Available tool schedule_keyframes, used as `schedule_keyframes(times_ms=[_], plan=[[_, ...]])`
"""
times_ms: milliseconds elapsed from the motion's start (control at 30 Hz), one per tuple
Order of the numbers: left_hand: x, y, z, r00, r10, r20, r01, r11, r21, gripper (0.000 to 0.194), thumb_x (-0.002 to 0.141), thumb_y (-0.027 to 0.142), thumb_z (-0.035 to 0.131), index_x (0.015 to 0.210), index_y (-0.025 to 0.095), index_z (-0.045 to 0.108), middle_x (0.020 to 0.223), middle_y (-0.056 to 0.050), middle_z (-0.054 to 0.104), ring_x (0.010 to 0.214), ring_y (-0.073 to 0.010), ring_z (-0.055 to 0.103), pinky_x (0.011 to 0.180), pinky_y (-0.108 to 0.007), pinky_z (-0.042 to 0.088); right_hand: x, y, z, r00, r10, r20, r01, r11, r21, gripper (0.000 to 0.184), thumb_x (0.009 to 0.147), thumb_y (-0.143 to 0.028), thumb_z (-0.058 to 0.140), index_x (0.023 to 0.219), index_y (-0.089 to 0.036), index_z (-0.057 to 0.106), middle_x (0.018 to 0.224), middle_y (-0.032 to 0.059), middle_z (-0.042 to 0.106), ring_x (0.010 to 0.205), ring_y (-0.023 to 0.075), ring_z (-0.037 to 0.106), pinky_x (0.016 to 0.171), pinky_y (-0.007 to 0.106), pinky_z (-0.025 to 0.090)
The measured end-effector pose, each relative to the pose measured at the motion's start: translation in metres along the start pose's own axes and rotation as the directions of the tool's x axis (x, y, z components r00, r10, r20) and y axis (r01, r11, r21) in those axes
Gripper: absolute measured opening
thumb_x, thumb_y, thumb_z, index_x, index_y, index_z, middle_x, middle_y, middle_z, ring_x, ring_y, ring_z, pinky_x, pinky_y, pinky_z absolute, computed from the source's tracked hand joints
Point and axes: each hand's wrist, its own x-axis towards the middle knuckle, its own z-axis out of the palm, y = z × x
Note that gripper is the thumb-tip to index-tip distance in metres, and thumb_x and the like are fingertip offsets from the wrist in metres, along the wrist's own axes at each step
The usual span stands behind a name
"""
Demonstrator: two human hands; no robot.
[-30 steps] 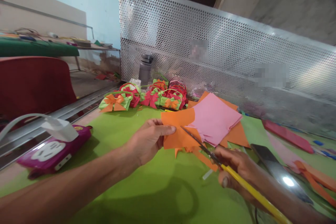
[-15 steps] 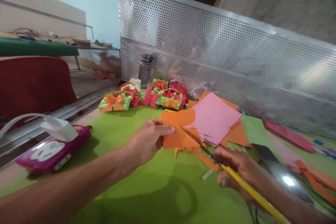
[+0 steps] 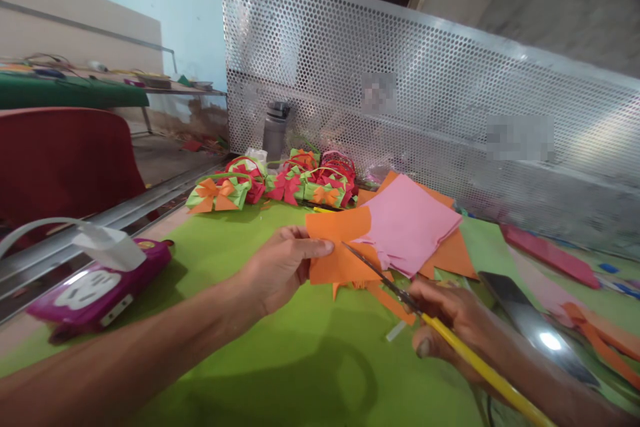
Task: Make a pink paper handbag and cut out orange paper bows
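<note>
No legible txt, labels, brands, nos. or signs on anything in view.

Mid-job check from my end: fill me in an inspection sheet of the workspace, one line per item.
Surface: green covering, shadowed near the person.
Things in hand: orange paper; yellow-handled tool, probably scissors, its tip over the paper.
Clutter: pink sheets, orange scraps, phone, decorated paper bags.
Hands: left pinches the paper's near-left edge; right grips the tool.
Cables: white cable to white plug on purple power strip.
Surroundings: perforated panel behind, red chair left.
</note>
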Motion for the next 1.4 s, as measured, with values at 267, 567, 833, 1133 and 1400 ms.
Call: schedule_keyframes(times_ms=[267,567,833,1133,1400], plan=[[0.0,0.0,0.002,1.0,0.007,-0.008,-0.007,1.0,-0.007,0.023,0.056,0.003,0.073,0.057,0.016,0.055,0.061,0.002,0.069,0.058,-0.0123,0.066,0.059,-0.02,0.054,0.0,0.0,0.001,1.0,-0.014,-0.015,0.014,1.0,0.02,0.037,0.073,-0.056,0.059,0.076,-0.02,0.05,0.058,-0.0044,0.045,0.05,0.0102,0.036,0.045,0.023,0.026],[-0.003,0.002,0.005,0.999,0.029,-0.02,-0.028,0.998,0.061,0.02,0.057,0.007,0.076,0.059,0.017,0.058,0.063,0.001,0.07,0.06,-0.0141,0.066,0.063,-0.021,0.054,-0.006,-0.026,-0.011,0.999,0.04,-0.03,-0.038,0.998,0.044,0.045,0.059,-0.055,0.072,0.085,-0.022,0.057,0.07,-0.0013,0.056,0.06,0.0152,0.049,0.053,0.023,0.038],[-0.002,0.008,0.008,0.991,0.074,-0.112,-0.065,0.994,0.083,0.015,0.06,0.001,0.067,0.062,0.014,0.06,0.066,-0.004,0.07,0.06,-0.016,0.066,0.059,-0.024,0.054,-0.007,-0.006,-0.008,0.995,0.082,-0.053,-0.066,0.968,0.244,0.04,0.071,-0.059,0.058,0.08,-0.02,0.056,0.06,-0.0019,0.049,0.054,0.0134,0.046,0.049,0.025,0.038],[0.0,0.0,0.004,0.991,0.045,-0.129,-0.033,0.995,0.091,0.014,0.062,0.002,0.066,0.069,0.013,0.063,0.068,-0.004,0.071,0.062,-0.0157,0.066,0.056,-0.023,0.053,0.014,-0.005,-0.003,0.897,0.092,-0.433,0.104,0.907,0.408,0.039,0.069,-0.053,0.063,0.087,-0.022,0.049,0.068,-0.0006,0.054,0.06,0.0153,0.05,0.053,0.028,0.04],[-0.006,-0.012,0.006,0.993,0.015,-0.115,0.003,0.987,0.159,0.022,0.058,0.011,0.075,0.078,0.013,0.066,0.074,-0.005,0.071,0.062,-0.0158,0.065,0.059,-0.026,0.053,0.053,-0.044,0.015,0.885,0.014,-0.465,0.151,0.936,0.317,0.035,0.061,-0.033,0.071,0.084,-0.02,0.047,0.065,-0.006,0.042,0.053,0.0092,0.037,0.047,0.023,0.036]])
